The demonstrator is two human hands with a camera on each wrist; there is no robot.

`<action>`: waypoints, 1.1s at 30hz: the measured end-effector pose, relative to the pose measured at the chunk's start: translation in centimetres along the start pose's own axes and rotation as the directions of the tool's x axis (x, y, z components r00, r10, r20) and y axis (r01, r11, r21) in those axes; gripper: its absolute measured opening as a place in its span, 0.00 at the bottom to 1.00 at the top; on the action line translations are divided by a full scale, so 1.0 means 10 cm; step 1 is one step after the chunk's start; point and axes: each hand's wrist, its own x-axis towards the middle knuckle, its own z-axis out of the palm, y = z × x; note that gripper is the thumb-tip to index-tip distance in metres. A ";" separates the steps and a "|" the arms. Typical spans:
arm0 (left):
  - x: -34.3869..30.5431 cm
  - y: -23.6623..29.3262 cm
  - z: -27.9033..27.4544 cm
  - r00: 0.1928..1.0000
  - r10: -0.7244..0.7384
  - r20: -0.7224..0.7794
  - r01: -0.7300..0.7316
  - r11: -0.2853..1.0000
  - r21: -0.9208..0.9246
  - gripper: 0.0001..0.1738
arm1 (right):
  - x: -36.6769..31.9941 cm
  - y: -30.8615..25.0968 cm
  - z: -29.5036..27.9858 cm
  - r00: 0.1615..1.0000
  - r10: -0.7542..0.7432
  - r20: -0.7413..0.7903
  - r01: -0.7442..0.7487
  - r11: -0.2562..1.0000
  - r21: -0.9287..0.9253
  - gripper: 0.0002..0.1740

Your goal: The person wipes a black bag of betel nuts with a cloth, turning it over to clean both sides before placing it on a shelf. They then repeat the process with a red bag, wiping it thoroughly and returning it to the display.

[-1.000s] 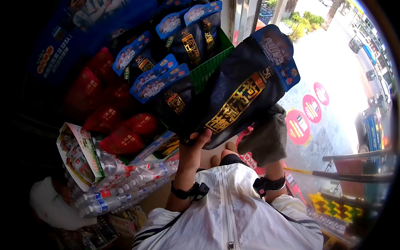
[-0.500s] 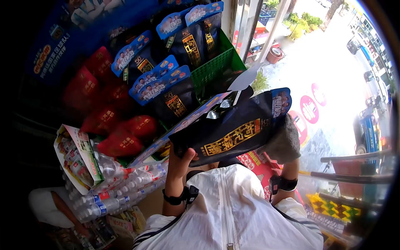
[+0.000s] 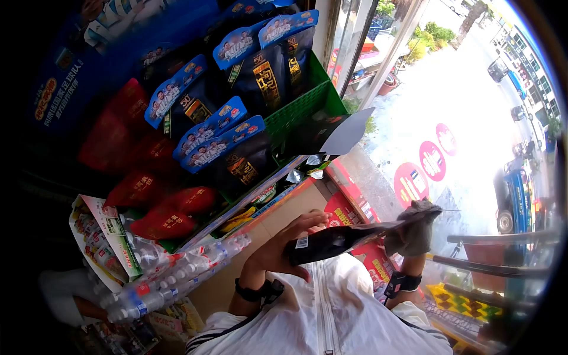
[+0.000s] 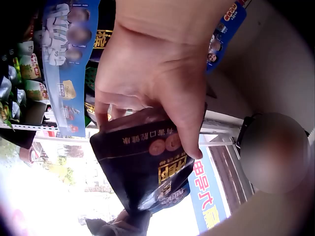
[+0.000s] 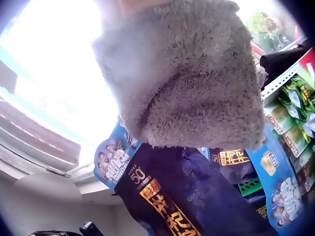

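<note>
A black bag (image 3: 331, 239) with gold lettering is edge-on in front of the white jacket in the head view. My left hand (image 3: 278, 248) holds its left end, fingers above and thumb below. The left wrist view shows the bag (image 4: 142, 162) between the thumb and fingers of my left hand (image 4: 152, 69). At its other end, my right hand grips a grey fluffy cloth (image 3: 414, 228) against the bag; the cloth hides its fingers. In the right wrist view the cloth (image 5: 197, 73) covers part of the bag (image 5: 172, 182).
Similar black bags (image 3: 239, 163) with blue headers stand left in a green basket (image 3: 307, 112), beside red bags (image 3: 171, 216). Below are water bottles (image 3: 177, 269) and an open carton (image 3: 106, 228). Another person's arm (image 3: 89, 307) is low left. Metal rails (image 3: 503, 236) stand right.
The bag has lowered toward my body and turned from lettered face to edge-on. My left fingers have spread along its end. The cloth moved down and right with my right hand.
</note>
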 end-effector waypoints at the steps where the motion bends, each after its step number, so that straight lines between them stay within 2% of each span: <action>1: 0.00 0.01 -0.03 1.000 -0.001 0.000 0.001 1.000 0.001 0.54 | 0.02 0.09 -0.14 0.935 -0.313 0.167 0.354 0.845 -0.401 0.23; 2: 0.07 0.02 -0.06 0.993 0.015 -0.118 -0.042 0.973 -0.227 0.51 | 0.35 -0.44 -0.24 0.909 -0.401 0.114 0.411 0.817 -0.405 0.19; 3: 0.11 0.06 -0.11 0.972 -0.003 -0.233 -0.102 0.895 -0.434 0.49 | 0.48 -0.54 -0.23 0.897 -0.440 -0.032 0.389 0.824 -0.412 0.16; 4: 0.30 0.17 -0.23 0.918 -0.074 -0.389 0.049 0.996 -0.075 0.46 | 0.58 -0.50 -0.36 0.897 -0.440 0.036 0.406 0.789 -0.462 0.13; 5: 0.41 0.16 -0.29 0.918 -0.075 -0.388 0.051 0.996 -0.072 0.46 | 0.60 -0.45 -0.46 0.897 -0.429 0.105 0.419 0.751 -0.510 0.11; 6: 0.56 0.12 -0.32 0.913 -0.004 -0.407 0.143 0.939 0.311 0.43 | 0.57 -0.37 -0.41 0.991 -0.113 -0.065 0.110 0.992 -0.056 0.07; 7: 0.74 0.09 -0.34 0.910 0.073 -0.409 0.231 0.729 0.644 0.40 | 0.73 -0.32 -0.51 0.951 -0.309 0.007 0.291 0.887 -0.358 0.09; 8: 0.85 0.05 -0.34 0.910 0.072 -0.408 0.232 0.726 0.647 0.40 | 0.68 -0.28 -0.47 0.983 -0.160 -0.092 0.147 0.980 -0.136 0.11; 9: 1.00 -0.01 -0.34 0.912 0.120 -0.393 0.232 0.639 0.734 0.36 | 0.68 -0.23 -0.44 0.989 0.002 -0.150 0.014 0.994 0.107 0.14; 10: 1.16 -0.05 -0.36 0.911 0.168 -0.376 0.235 0.539 0.809 0.31 | 0.86 -0.36 -0.49 0.989 -0.012 -0.145 0.029 0.993 0.113 0.14; 11: 1.18 -0.13 -0.42 0.912 0.169 -0.374 0.234 0.534 0.812 0.31 | 0.98 -0.58 -0.53 0.967 -0.256 -0.020 0.246 0.947 -0.207 0.14; 12: 1.24 -0.19 -0.46 0.908 0.168 -0.385 0.208 0.617 0.759 0.26 | 1.10 -0.73 -0.55 0.882 -0.436 0.177 0.465 0.749 -0.472 0.14; 13: 1.34 -0.24 -0.48 0.901 0.167 -0.400 0.182 0.692 0.699 0.22 | 1.21 -0.65 -0.48 0.891 -0.452 -0.043 0.403 0.831 -0.384 0.15; 14: 1.36 -0.25 -0.48 0.879 0.247 -0.409 0.171 0.638 0.751 0.16 | 1.25 -0.58 -0.49 0.926 -0.377 -0.030 0.344 0.871 -0.352 0.17; 15: 1.37 -0.15 -0.47 0.878 0.244 -0.413 0.177 0.635 0.752 0.16 | 1.31 -0.51 -0.52 0.954 -0.299 -0.005 0.282 0.905 -0.319 0.19; 17: 1.34 0.17 -0.47 0.739 0.210 -0.641 0.275 0.774 0.570 0.12 | 1.46 -0.52 -0.53 0.916 -0.399 0.035 0.381 0.842 -0.381 0.26; 18: 1.26 0.43 -0.42 0.675 0.377 -0.635 0.212 0.724 0.656 0.11 | 1.51 -0.46 -0.43 0.889 -0.422 -0.178 0.387 0.899 -0.204 0.28; 19: 1.15 0.60 -0.35 0.592 0.525 -0.611 0.174 0.658 0.733 0.11 | 1.59 -0.35 -0.37 0.977 -0.122 -0.173 0.110 0.991 -0.074 0.31; 20: 1.02 0.54 -0.35 0.441 0.601 -0.667 0.273 0.618 0.737 0.14 | 1.68 -0.37 -0.39 0.941 -0.328 -0.084 0.278 0.891 -0.359 0.33; 21: 0.88 0.49 -0.32 0.277 0.664 -0.694 0.382 0.587 0.714 0.18 | 1.77 -0.45 -0.43 0.872 -0.484 0.069 0.427 0.684 -0.592 0.35; 23: 0.65 0.68 -0.28 0.117 0.792 -0.600 0.231 0.565 0.792 0.15 | 2.01 -0.57 -0.37 0.826 -0.552 0.115 0.503 0.628 -0.593 0.34; 24: 0.83 0.91 -0.20 -0.129 0.816 -0.564 0.273 0.576 0.770 0.18 | 2.07 -0.65 -0.30 0.841 -0.536 0.076 0.480 0.674 -0.561 0.33; 25: 0.98 1.11 -0.11 -0.367 0.800 -0.476 0.324 0.589 0.741 0.23 | 2.25 -0.62 -0.15 0.887 -0.452 0.097 0.447 0.787 -0.425 0.34; 26: 0.70 1.07 -0.14 0.027 0.956 -0.293 0.659 0.204 0.724 0.21 | 2.31 -0.50 -0.08 0.904 -0.419 0.088 0.427 0.872 -0.241 0.33; 27: 0.31 0.99 -0.17 0.466 0.867 -0.177 0.758 -0.288 0.585 0.25 | 2.36 -0.37 0.01 0.917 -0.388 0.093 0.393 0.919 -0.034 0.31; 28: 0.15 0.93 -0.20 0.505 0.852 -0.140 0.749 -0.352 0.561 0.25 | 2.44 -0.35 0.12 0.901 -0.421 0.106 0.427 0.903 -0.046 0.30; 29: 0.04 0.85 -0.16 0.506 0.850 -0.143 0.755 -0.357 0.550 0.25 | 2.53 -0.36 0.24 0.869 -0.480 0.118 0.492 0.863 -0.116 0.29; 31: -0.03 0.83 -0.09 0.386 0.866 -0.317 0.671 -0.028 0.740 0.23 | 2.69 -0.37 0.50 0.806 -0.578 0.129 0.592 0.774 -0.226 0.28; 32: 0.06 0.82 -0.06 -0.223 0.805 -0.550 0.419 0.588 0.691 0.22 | 2.75 -0.39 0.64 0.781 -0.612 0.125 0.621 0.739 -0.261 0.27; 33: 0.09 0.87 -0.02 -0.228 0.809 -0.542 0.429 0.583 0.690 0.22 | 2.81 -0.38 0.74 0.753 -0.647 0.123 0.650 0.700 -0.295 0.26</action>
